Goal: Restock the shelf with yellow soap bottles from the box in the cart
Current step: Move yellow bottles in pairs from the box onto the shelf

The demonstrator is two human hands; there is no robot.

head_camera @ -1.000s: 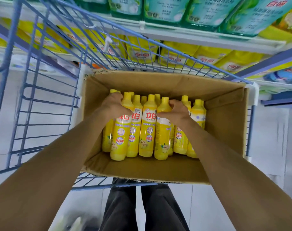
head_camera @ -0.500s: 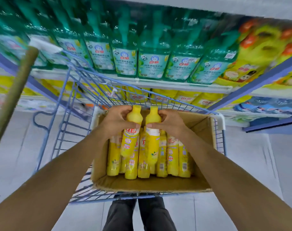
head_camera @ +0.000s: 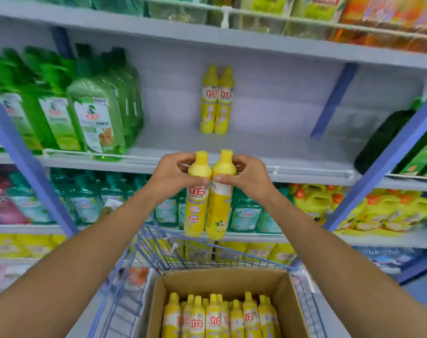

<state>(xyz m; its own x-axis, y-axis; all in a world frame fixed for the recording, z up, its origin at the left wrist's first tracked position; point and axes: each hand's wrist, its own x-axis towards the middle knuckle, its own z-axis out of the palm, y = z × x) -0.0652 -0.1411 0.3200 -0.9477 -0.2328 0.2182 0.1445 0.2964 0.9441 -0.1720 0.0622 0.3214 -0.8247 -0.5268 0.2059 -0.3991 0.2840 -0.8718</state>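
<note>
Nearest to me, the cardboard box (head_camera: 222,280) sits in the blue wire cart (head_camera: 173,254). It holds rows of yellow soap bottles (head_camera: 213,318) standing caps up and packed close; the lower part of the box is out of frame, so I can't count them.

Above the box, both my arms are stretched forward. The left grip (head_camera: 169,176) is curled round the neck and shoulder of the left bottle (head_camera: 196,203). The right grip (head_camera: 250,178) clasps the right bottle (head_camera: 219,208) the same way. The two bottles hang upright, long axis vertical, and touch side by side. Both hands are level, so neither is closer to the target.

The target shelf (head_camera: 268,147) lies straight ahead of the grips. Its front edge crosses behind the bottles at shoulder height, so their bases hang well below the shelf board. As I judge it, the coming move is up first, to clear the white front rail (head_camera: 305,170), then forward.

Further back, a shelved pair (head_camera: 216,101) of the same yellow bottles stands upright near the rear wall, directly in line with the ones I hold. Bare shelf shows either side of it. Green bottles (head_camera: 95,113) fill the left end, and a dark bottle (head_camera: 387,140) leans at the far right.
</note>
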